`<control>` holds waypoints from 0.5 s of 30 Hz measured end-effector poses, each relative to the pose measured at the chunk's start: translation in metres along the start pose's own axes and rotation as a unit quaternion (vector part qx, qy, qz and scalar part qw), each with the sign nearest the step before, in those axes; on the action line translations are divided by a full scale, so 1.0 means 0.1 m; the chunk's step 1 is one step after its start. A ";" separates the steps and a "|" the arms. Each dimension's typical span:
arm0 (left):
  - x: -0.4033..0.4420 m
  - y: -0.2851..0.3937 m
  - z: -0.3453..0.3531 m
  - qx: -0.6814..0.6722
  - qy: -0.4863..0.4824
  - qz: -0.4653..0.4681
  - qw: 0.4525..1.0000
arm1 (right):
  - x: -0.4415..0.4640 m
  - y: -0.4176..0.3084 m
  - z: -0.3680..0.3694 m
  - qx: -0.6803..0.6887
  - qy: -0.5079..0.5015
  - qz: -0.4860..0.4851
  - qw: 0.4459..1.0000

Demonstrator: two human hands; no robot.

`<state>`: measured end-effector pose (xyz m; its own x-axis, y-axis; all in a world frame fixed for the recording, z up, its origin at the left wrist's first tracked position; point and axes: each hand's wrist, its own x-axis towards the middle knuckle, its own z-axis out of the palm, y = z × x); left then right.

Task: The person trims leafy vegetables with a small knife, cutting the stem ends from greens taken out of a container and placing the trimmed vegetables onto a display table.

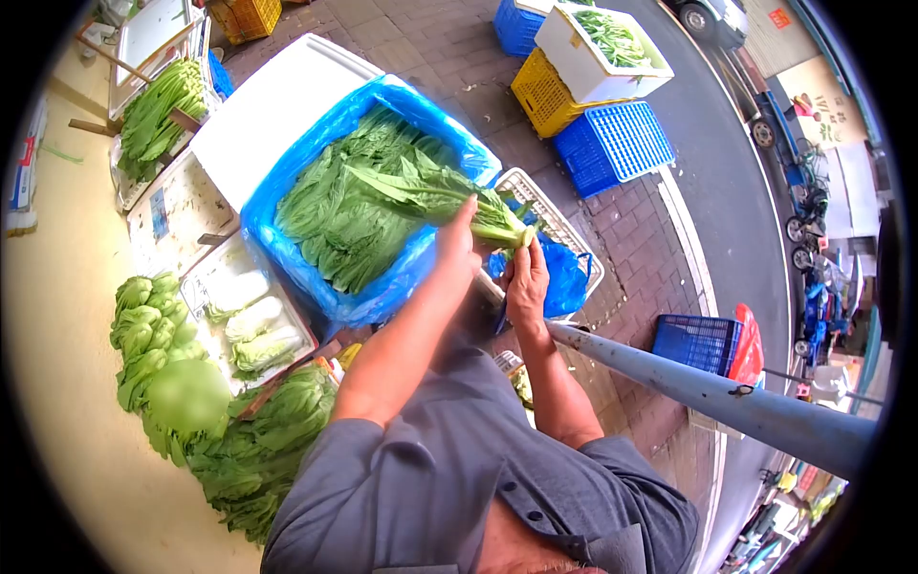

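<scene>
Head view shows held greens (432, 198) and brick pavement (626, 234) beside a road (732, 182).

Street vegetable stall, open-air, roadside. Evidence: blue-lined box (261, 218) of loose greens (330, 206); cabbages (254, 320) in tray (199, 298); heaped leafy heads (151, 330); plastic crates (612, 148); white box (574, 69) of produce (612, 40); brick paving (636, 249); adjoining road (732, 201); vehicle (717, 21) beyond.

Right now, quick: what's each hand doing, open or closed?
Left hand: closed, holding a leafy vegetable.
Right hand: fingers at its stem end; whether they grip it cannot be told.
</scene>
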<state>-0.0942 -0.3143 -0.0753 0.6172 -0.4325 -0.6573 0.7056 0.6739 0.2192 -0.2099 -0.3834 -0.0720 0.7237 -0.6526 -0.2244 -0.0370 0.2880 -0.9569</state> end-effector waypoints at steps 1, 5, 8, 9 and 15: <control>0.07 0.00 0.02 -0.020 -0.013 -0.003 1.000 | 0.04 0.01 -0.01 0.023 -0.011 0.006 1.000; 0.51 0.17 0.08 -0.049 -0.059 0.013 0.997 | 0.01 0.19 -0.13 0.038 0.070 0.051 0.995; 0.41 0.33 0.19 -0.007 -0.084 0.023 0.996 | 0.17 0.35 -0.11 0.156 0.194 0.097 0.964; 0.32 0.37 0.18 -0.001 -0.112 0.033 0.993 | 0.29 0.40 -0.08 0.203 0.225 0.110 0.947; -0.46 0.68 -0.46 0.016 -0.126 0.252 0.959 | 0.15 0.52 -0.09 0.126 0.112 0.156 0.973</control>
<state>-0.0911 -0.2210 -0.0634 0.9444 -0.1917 -0.2672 0.3042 0.8180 0.4882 -0.2070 -0.3846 -0.1270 0.5353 -0.6343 -0.5578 -0.0405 0.6403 -0.7671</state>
